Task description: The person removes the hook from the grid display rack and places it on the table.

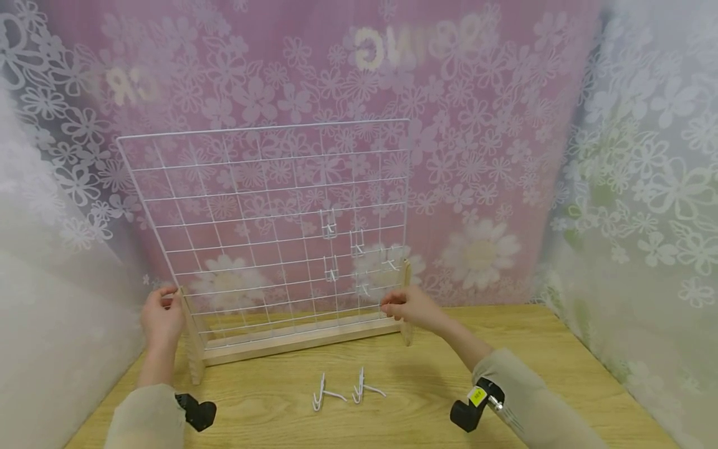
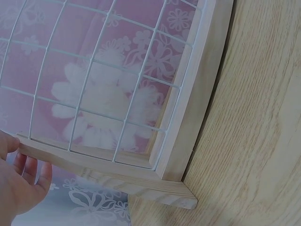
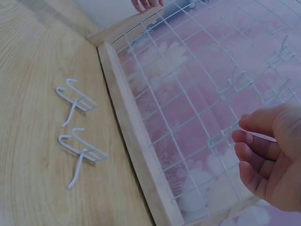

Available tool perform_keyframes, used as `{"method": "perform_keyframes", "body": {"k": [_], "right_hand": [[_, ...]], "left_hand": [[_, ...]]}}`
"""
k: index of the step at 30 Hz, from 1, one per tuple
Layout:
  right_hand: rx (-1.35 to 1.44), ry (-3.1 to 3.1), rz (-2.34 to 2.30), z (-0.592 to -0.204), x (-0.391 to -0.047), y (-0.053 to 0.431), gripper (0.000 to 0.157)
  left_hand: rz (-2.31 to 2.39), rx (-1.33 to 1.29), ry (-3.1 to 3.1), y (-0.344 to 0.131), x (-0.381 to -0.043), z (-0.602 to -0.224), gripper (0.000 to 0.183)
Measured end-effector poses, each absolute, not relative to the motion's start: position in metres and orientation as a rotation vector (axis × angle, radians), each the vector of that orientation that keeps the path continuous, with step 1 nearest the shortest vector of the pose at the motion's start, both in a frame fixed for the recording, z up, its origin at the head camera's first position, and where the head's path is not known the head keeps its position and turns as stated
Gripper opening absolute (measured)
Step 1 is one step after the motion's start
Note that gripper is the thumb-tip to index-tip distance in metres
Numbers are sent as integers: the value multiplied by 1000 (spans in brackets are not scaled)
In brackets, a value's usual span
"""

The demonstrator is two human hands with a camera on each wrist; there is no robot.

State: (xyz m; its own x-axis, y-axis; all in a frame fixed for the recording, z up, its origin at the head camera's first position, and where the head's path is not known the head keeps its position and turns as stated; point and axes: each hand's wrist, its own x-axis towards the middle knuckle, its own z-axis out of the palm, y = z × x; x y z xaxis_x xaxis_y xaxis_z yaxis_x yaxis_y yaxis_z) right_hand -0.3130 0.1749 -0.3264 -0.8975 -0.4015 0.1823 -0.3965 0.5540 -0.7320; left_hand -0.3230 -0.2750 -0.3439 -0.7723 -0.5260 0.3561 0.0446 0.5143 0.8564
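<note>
A white wire grid panel [image 1: 260, 128] stands upright in a pale wooden stand [image 1: 303, 340]. My left hand [image 1: 162, 318] grips the upper end of the stand's left post [image 2: 84, 165], thumb and fingers on either side of it. Close to the grid's lower right corner, my right hand [image 1: 412, 308] has loosely bent fingers [image 3: 249, 153] with nothing between them. Several white wire hooks [image 1: 331, 274] hang on the right half of the grid, just above and left of that hand. Two more lie on the table before the stand, a left hook [image 1: 320, 396] and a right hook [image 1: 361, 390].
The stand rests on a wood-grain table [image 1: 258, 411]. Behind it hangs a pink floral curtain [image 1: 477, 187], with pale flowered sheets at the left and right sides. Each sleeve carries a black wrist camera [image 1: 468, 411].
</note>
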Motion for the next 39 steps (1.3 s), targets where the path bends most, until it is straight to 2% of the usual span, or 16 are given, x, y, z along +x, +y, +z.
{"method": "perform_keyframes", "body": {"k": [21,39], "right_hand": [[-645,2781,-1453,-275,-313,164,24],[-516,2761,-1738,-258,-334,153,33]], "left_hand": [[-1264,385,-2165,-274,-318,-343,31],[-1254,386,-2168,-275,-322,-343,30]]}}
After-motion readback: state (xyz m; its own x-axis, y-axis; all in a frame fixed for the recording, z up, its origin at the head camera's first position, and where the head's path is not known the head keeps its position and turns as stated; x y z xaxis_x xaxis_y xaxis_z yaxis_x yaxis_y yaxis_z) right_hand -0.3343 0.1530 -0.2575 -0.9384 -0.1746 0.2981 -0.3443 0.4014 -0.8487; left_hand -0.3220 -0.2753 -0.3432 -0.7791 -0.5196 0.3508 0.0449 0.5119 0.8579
